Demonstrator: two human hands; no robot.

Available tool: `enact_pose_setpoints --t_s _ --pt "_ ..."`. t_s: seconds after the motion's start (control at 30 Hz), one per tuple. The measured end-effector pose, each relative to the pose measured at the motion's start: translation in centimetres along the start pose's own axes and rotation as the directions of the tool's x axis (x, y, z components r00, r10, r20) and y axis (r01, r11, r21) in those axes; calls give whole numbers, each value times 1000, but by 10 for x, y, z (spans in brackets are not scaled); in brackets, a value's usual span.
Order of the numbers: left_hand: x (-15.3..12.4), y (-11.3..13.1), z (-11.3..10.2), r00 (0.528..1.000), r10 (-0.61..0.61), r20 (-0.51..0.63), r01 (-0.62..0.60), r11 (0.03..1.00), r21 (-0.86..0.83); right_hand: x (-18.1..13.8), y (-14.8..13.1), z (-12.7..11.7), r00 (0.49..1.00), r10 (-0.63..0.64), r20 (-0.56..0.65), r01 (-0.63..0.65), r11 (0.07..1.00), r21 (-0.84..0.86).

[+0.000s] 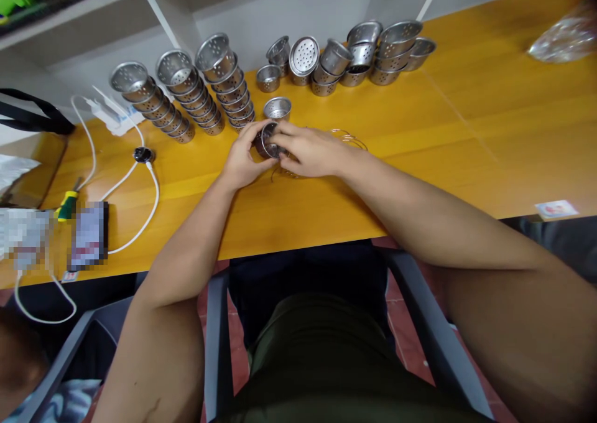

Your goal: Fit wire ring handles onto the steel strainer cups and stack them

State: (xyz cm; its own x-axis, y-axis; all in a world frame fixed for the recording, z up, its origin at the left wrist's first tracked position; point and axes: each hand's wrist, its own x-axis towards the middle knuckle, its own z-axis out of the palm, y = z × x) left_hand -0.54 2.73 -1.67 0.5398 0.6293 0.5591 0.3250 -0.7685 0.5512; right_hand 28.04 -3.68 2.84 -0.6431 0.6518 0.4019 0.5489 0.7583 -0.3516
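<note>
My left hand (241, 157) is closed around the side of a small perforated metal cup (263, 143), which is tilted on its side above the table. The fingers of my right hand (310, 151) reach into the mouth of this cup and grip its rim; the fingertips inside are partly hidden. Just beyond the hands another perforated cup (277, 108) stands upright. Thin wire rings (347, 138) lie on the table beneath and behind my right hand, mostly covered by it.
Leaning stacks of perforated cups (228, 81) stand at the back left. More cups (333, 62) are piled at the back right. A white power strip (116, 118), cables, a screwdriver (68, 205) and a phone-like device (88, 235) lie to the left. A clear plastic bag (564, 37) lies far right.
</note>
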Motion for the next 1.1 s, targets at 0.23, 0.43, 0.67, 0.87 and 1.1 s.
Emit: enact_pose_setpoints --t_s 0.23,0.43,0.67,0.87,1.1 --pt "0 -1 3 1000 -1 -7 1 1000 -24 -2 4 -4 998 -39 -54 45 994 103" --pt "1 4 6 999 30 22 -30 999 -19 3 6 -1 982 70 -178 -28 973 229" --pt "2 -2 7 999 34 -17 -35 999 -11 11 6 17 938 161 -308 -57 946 320" --pt "-2 -12 15 998 -10 -59 6 997 -78 13 22 10 917 271 -294 -55 814 579" --pt "-8 -25 23 978 -93 -188 61 984 -169 2 47 -10 935 200 -292 -23 858 514"
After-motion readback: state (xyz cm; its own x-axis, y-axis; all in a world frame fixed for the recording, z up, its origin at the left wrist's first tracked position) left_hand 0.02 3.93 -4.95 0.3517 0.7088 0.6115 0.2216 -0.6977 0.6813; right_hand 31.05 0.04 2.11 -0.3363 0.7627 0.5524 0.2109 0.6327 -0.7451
